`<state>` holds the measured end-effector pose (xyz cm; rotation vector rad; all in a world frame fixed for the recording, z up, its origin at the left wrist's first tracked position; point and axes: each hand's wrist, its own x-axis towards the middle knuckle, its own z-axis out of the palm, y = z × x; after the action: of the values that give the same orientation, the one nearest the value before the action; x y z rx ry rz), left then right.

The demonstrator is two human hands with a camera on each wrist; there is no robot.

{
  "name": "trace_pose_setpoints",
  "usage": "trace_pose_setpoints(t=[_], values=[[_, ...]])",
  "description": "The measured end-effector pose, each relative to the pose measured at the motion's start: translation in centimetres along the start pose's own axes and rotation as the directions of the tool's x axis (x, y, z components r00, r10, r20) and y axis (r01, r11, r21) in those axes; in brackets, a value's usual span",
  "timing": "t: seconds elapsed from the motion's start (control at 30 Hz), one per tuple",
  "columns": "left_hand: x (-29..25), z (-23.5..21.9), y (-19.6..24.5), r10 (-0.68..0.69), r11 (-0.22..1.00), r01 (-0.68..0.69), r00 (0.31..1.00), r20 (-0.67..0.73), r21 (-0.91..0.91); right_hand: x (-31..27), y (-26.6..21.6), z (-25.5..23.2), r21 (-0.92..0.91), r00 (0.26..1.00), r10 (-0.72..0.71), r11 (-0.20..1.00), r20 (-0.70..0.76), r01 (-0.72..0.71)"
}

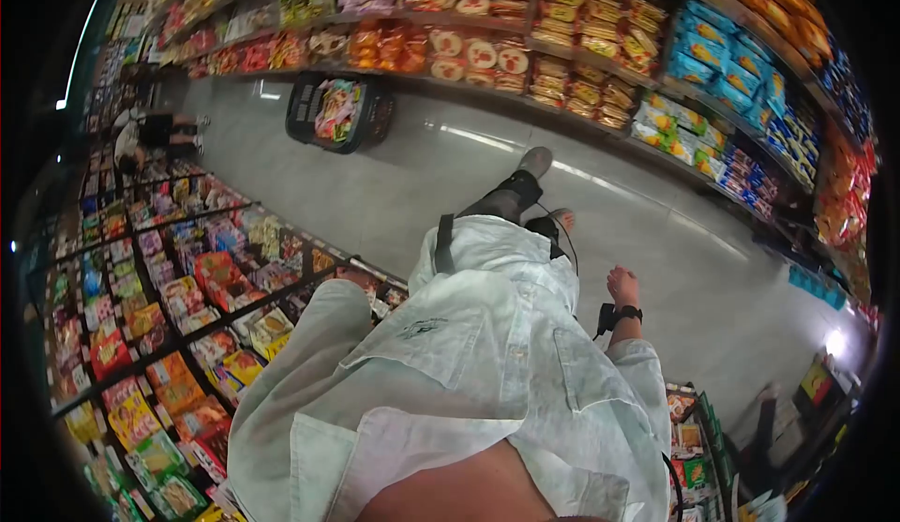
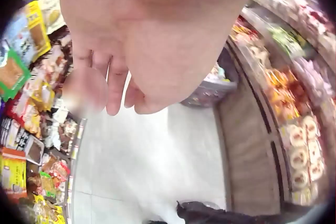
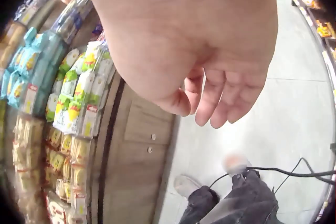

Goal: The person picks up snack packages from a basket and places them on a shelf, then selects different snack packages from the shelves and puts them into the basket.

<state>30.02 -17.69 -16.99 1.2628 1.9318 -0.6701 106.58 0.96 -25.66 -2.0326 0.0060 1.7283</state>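
Note:
My right hand (image 1: 623, 287) hangs at my side over the grey floor, a dark strap round its wrist. In the right wrist view its fingers (image 3: 231, 95) droop loosely, holding nothing. My left hand (image 2: 142, 61) fills the top of the left wrist view, its fingers relaxed, with nothing held. In the head view the left sleeve (image 1: 319, 334) covers most of that arm, beside the sloping display of packaged snacks (image 1: 225, 278). Beyond the left hand, on the floor, stands a dark shopping basket (image 2: 210, 92), partly hidden by the hand.
Shelves of bagged snacks (image 1: 572, 15) run along the far side of the aisle. The basket (image 1: 298, 114) stands against them with colourful packets (image 1: 339, 109) inside. Another person (image 1: 155, 136) is at the far left. A black cable (image 3: 289, 170) hangs near my legs.

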Motion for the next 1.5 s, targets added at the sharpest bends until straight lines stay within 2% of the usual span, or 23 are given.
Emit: trace_pose_setpoints(t=[0.03,0.07,0.1,0.2,0.27,0.33,0.43,0.53,0.7,0.73,0.83,0.93,1.0,1.07,1.1,1.2,1.23,1.27,1.33,1.37,1.43,1.47,1.5], values=[[-0.9,2.4,-3.1,-0.269,0.725,0.278,0.956,0.113,-0.629,-0.7,-0.4,1.8,-0.043,1.000,-0.024,0.999,-0.010,0.024],[-1.8,4.2,-4.7,-0.382,0.050,0.406,0.852,0.358,-0.912,-1.3,-0.4,3.5,-0.081,0.999,-0.031,0.996,0.025,0.033],[-3.4,3.3,-1.9,-0.407,0.074,0.391,0.851,0.331,-0.917,-1.6,-0.5,5.1,-0.120,0.997,-0.039,0.992,0.059,0.046],[-2.0,3.7,-0.6,-0.060,0.426,0.208,0.977,0.202,-0.880,-1.8,-0.5,9.1,-0.289,0.991,-0.025,0.955,0.130,0.062],[-3.4,-0.7,6.7,-0.094,0.599,0.075,0.995,0.023,-0.797,-2.9,-0.4,11.9,-0.412,0.991,-0.002,0.909,0.133,0.057],[-1.9,-1.9,9.2,0.135,0.670,-0.235,0.971,-0.196,-0.705,-3.8,-0.6,14.0,-0.464,0.992,0.003,0.884,0.128,0.057],[-0.2,-2.8,9.9,0.235,0.554,-0.464,0.884,-0.405,-0.691,-4.7,-0.5,16.9,-0.517,0.993,-0.027,0.852,0.117,0.084],[1.9,-3.6,5.4,0.258,0.676,-0.397,0.917,-0.305,-0.621,-5.3,0.5,19.6,-0.548,0.992,-0.095,0.827,0.087,0.127],[9.1,6.6,-11.9,-0.071,0.296,-0.105,0.989,-0.131,-0.949,-10.9,3.0,27.3,-0.596,0.988,-0.144,0.789,0.059,0.150],[7.6,5.7,-14.8,-0.238,0.335,0.036,0.970,-0.048,-0.941,-12.7,3.1,29.0,-0.650,0.993,-0.097,0.751,0.066,0.116],[7.7,9.7,-26.0,-0.379,0.303,0.298,0.909,0.173,-0.905,-15.5,3.4,33.6,-0.768,0.990,-0.036,0.627,0.137,0.129],[6.6,12.3,-31.8,-0.411,0.347,0.317,0.897,0.160,-0.883,-16.4,2.7,37.5,-0.789,0.986,-0.057,0.593,0.158,0.161],[5.7,13.9,-32.9,-0.290,0.577,0.113,0.954,-0.074,-0.809,-16.8,1.8,41.0,-0.818,0.983,-0.086,0.546,0.162,0.183],[5.3,15.5,-32.0,-0.142,0.765,-0.112,0.931,-0.337,-0.634,-17.0,1.1,44.2,-0.841,0.980,-0.102,0.503,0.172,0.200],[5.1,16.3,-30.6,-0.131,0.759,-0.152,0.917,-0.377,-0.633,-17.0,0.5,46.1,-0.847,0.977,-0.109,0.487,0.184,0.214],[7.2,20.5,-24.9,-0.364,0.313,0.071,0.930,-0.050,-0.947,-16.1,-0.7,52.2,-0.864,0.964,-0.113,0.429,0.239,0.264],[5.9,18.8,-22.8,-0.081,0.732,-0.241,0.898,-0.433,-0.638,-15.9,-1.1,54.5,-0.878,0.963,-0.095,0.396,0.251,0.268],[4.6,17.0,-20.2,-0.080,0.768,-0.269,0.860,-0.504,-0.581,-15.6,-1.7,57.2,-0.892,0.961,-0.078,0.360,0.264,0.274],[2.3,14.2,-16.5,-0.232,0.676,-0.204,0.853,-0.468,-0.708,-14.3,-1.9,62.8,-0.902,0.951,-0.049,0.306,0.304,0.304],[1.6,13.1,-15.1,-0.329,0.542,-0.153,0.866,-0.377,-0.826,-13.0,-1.9,65.7,-0.900,0.943,-0.028,0.290,0.333,0.326],[2.1,15.8,-12.4,-0.399,-0.199,-0.019,0.915,0.063,-0.980,-11.2,-2.1,71.7,-0.897,0.923,0.015,0.246,0.384,0.368],[1.6,16.4,-12.3,-0.380,-0.254,0.059,0.912,0.155,-0.965,-10.5,-1.9,75.3,-0.894,0.912,0.036,0.218,0.409,0.393],[0.9,16.3,-12.6,-0.364,-0.173,0.127,0.913,0.183,-0.977,-9.8,-1.7,78.8,-0.886,0.894,0.050,0.168,0.446,0.432]])
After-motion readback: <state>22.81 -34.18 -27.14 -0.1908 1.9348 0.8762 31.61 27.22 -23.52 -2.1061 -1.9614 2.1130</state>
